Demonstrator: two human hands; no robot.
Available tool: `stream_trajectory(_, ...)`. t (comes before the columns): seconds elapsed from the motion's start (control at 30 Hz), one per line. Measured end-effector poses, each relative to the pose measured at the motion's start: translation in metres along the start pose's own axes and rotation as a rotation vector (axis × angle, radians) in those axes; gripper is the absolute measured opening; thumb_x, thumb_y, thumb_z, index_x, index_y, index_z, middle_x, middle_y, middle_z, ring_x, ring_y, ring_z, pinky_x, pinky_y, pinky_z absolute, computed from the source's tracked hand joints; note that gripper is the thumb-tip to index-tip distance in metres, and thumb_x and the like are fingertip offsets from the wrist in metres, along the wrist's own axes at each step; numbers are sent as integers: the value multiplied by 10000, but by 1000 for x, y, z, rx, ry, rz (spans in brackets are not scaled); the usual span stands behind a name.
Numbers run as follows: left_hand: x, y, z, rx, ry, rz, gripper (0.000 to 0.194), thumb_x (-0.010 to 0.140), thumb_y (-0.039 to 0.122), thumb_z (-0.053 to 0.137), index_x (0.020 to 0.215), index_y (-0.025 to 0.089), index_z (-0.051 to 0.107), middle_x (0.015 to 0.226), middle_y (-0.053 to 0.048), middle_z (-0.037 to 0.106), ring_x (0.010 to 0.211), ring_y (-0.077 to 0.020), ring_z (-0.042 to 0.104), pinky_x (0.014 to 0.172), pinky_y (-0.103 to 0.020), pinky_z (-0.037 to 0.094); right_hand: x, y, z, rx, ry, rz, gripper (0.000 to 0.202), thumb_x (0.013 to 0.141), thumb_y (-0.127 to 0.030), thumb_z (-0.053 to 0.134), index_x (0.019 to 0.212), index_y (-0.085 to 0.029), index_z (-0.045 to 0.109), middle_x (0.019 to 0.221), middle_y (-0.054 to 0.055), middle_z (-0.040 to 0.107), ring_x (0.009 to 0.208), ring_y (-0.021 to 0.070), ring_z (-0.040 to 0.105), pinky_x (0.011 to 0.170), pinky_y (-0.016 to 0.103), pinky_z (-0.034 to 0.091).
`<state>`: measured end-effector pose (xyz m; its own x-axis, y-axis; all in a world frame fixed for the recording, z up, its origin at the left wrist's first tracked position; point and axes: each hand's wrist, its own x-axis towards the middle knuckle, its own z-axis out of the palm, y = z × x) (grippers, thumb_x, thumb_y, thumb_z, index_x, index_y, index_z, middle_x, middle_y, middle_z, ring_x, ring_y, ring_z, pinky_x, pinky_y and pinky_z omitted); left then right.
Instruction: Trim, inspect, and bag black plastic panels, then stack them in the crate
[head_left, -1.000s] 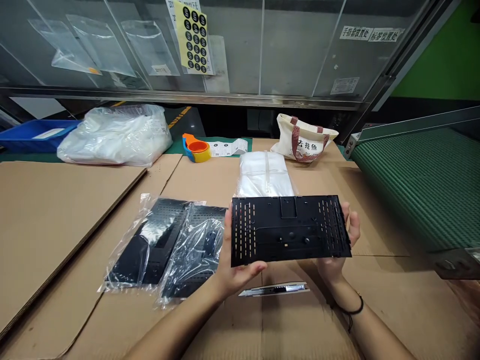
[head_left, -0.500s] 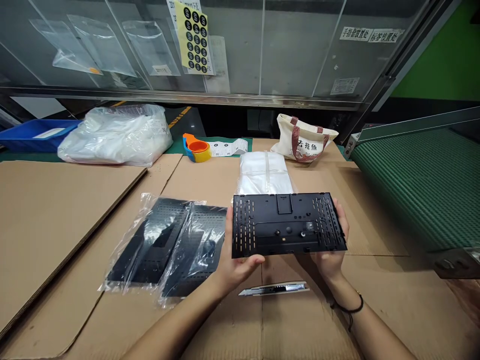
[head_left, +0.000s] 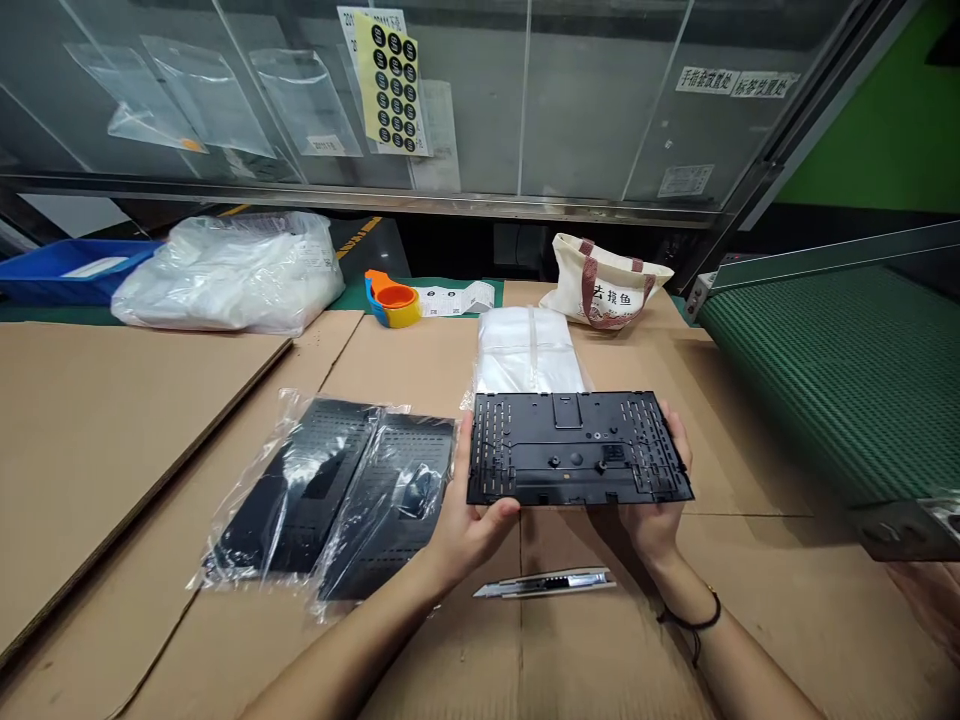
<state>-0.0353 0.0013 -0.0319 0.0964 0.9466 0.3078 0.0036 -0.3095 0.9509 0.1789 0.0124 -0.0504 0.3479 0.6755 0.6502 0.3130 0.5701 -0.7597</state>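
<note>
A black slotted plastic panel (head_left: 574, 450) is held up above the cardboard, its ribbed side facing me. My left hand (head_left: 469, 520) grips its left end, thumb along the lower edge. The right end rests in my right hand (head_left: 660, 510), whose fingers show past the edge while the palm is partly hidden underneath. Below the panel lies a utility knife (head_left: 545, 583). Two black panels in clear bags, one at the left (head_left: 296, 490) and one beside my left hand (head_left: 390, 505), lie flat. Behind the held panel is a stack of clear bags (head_left: 529, 345).
A green conveyor belt (head_left: 817, 370) runs along the right. At the back stand a cloth bag (head_left: 607, 285), an orange and yellow tape holder (head_left: 394, 300), a big plastic bundle (head_left: 232, 270) and a blue tray (head_left: 30, 285). Thick cardboard (head_left: 112, 400) lies at left.
The held panel has tilted slightly, and both hands still grip it. The view has shifted a little. Nothing was let go or picked up.
</note>
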Motion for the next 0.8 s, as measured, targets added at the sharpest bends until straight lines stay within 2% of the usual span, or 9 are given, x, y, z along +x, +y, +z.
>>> stream_trajectory(0.17, 2, 6, 2, -35, 46, -21, 847, 860, 428, 582, 1521, 253, 80, 1516, -111, 353, 1379, -279, 357, 1180, -465, 212, -2, -3, 1, -97, -16, -37, 713, 846, -444, 607, 1468, -282, 299, 1534, 63, 320, 1417, 288, 284, 1163, 552, 209)
stream_trajectory(0.37, 4, 12, 3, -13, 140, -55, 815, 833, 407, 613, 1507, 272, 176, 1487, -83, 403, 1383, -282, 347, 1169, -454, 243, -1, -9, 2, -165, -33, -60, 720, 850, -481, 598, 1473, -290, 291, 1526, 64, 337, 1402, 284, 311, 1154, 537, 242)
stream_trajectory(0.5, 5, 7, 1, -38, 193, -74, 814, 804, 383, 650, 1494, 283, 232, 1515, -65, 359, 1415, -287, 278, 1186, -456, 190, -1, -9, 3, -185, -30, -74, 676, 881, -417, 576, 1476, -299, 277, 1525, 50, 342, 1401, 258, 316, 1153, 504, 272)
stream_trajectory(0.57, 6, 4, 1, -119, 224, -93, 799, 791, 357, 667, 1481, 296, 269, 1518, -46, 357, 1426, -277, 254, 1194, -445, 166, -3, -6, 3, -194, -26, -82, 666, 886, -342, 579, 1475, -303, 271, 1524, 48, 344, 1396, 252, 330, 1143, 500, 299)
stream_trajectory(0.63, 8, 3, 2, -252, 257, -118, 782, 773, 336, 681, 1462, 312, 313, 1502, -34, 385, 1411, -273, 292, 1192, -447, 176, -6, -2, 2, -200, -34, -117, 704, 865, -294, 606, 1477, -300, 258, 1527, 59, 335, 1389, 262, 344, 1120, 509, 338)
stream_trajectory(0.8, 15, 7, 3, -479, 397, -155, 737, 732, 290, 687, 1412, 338, 406, 1409, -17, 508, 1370, -262, 370, 1187, -463, 202, -14, 8, -3, -168, -167, -239, 850, 792, -328, 682, 1490, -265, 202, 1543, 106, 296, 1375, 301, 366, 1082, 543, 383)
